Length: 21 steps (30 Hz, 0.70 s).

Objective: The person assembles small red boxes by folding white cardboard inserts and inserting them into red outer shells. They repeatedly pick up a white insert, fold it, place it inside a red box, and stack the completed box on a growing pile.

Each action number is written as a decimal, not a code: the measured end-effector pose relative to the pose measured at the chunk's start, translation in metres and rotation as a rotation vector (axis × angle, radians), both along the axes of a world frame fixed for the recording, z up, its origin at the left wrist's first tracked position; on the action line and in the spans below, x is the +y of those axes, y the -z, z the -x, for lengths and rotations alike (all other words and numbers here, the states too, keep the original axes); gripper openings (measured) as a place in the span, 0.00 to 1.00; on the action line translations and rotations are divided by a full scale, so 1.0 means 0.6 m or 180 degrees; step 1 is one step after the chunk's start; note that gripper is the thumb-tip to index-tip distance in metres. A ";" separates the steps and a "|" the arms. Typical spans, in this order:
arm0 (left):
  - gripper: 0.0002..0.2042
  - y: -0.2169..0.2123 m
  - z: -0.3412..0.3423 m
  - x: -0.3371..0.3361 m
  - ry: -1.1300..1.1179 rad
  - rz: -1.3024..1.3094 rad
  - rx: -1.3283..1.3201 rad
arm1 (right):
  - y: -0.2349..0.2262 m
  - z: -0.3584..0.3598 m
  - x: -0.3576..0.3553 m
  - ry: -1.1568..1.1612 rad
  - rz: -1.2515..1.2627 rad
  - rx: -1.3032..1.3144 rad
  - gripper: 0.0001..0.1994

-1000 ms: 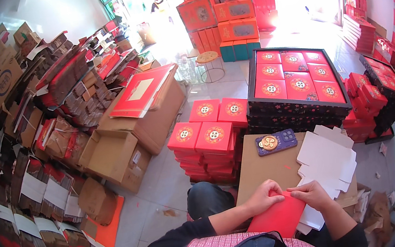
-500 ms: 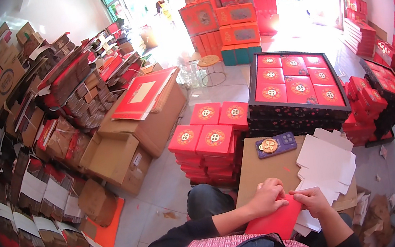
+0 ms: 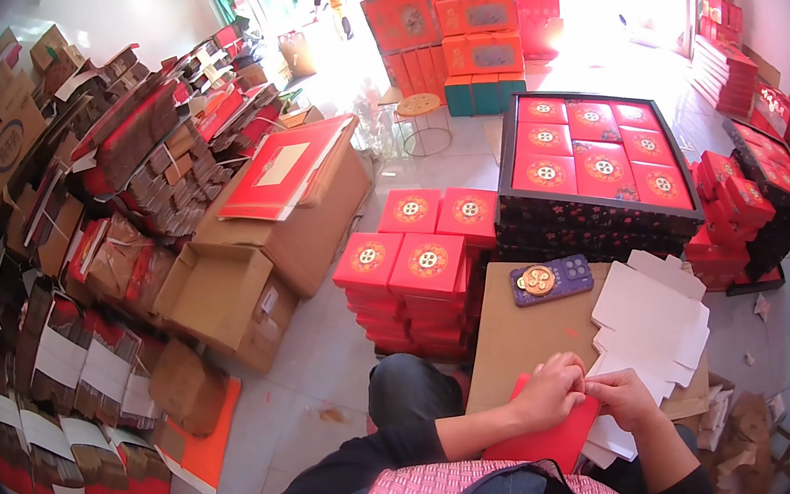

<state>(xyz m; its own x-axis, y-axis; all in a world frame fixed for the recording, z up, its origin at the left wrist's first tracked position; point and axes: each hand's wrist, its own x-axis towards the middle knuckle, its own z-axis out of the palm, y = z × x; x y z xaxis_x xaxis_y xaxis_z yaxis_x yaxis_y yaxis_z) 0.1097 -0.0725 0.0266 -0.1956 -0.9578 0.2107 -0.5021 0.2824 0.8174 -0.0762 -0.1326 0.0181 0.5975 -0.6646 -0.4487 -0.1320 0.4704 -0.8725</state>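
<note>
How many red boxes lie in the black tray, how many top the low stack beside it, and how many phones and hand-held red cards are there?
Red boxes in the black tray: 9
Red boxes topping the low stack: 4
Phone: 1
Red card: 1
Total: 15

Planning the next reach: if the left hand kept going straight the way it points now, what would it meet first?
The left hand points right, so it would meet the right hand first; both already pinch the red card almost touching. Depth is unclear.
</note>
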 end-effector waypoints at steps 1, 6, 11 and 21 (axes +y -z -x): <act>0.07 0.004 0.000 0.001 -0.0051 0.0037 0.0003 | -0.001 -0.002 0.004 0.0019 -0.0001 0.0013 0.13; 0.07 0.015 -0.007 -0.002 -0.0133 -0.0189 0.0308 | -0.010 -0.006 0.034 0.0045 0.0821 -0.0036 0.14; 0.14 -0.030 -0.053 -0.013 -0.0144 0.1150 -0.0457 | -0.010 -0.002 0.039 0.0069 0.2136 0.0279 0.15; 0.21 0.009 -0.070 0.042 0.0035 -0.1192 0.2612 | -0.018 -0.036 0.102 0.1468 0.1551 -0.0536 0.12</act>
<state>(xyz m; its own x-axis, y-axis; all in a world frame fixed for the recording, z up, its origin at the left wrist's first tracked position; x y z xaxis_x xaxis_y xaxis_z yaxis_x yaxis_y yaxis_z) 0.1519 -0.0473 0.0213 -0.1306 -0.9907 -0.0372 0.2809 -0.0730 0.9569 -0.0546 -0.0716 0.0291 0.2407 -0.9698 0.0396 0.1433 -0.0048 -0.9897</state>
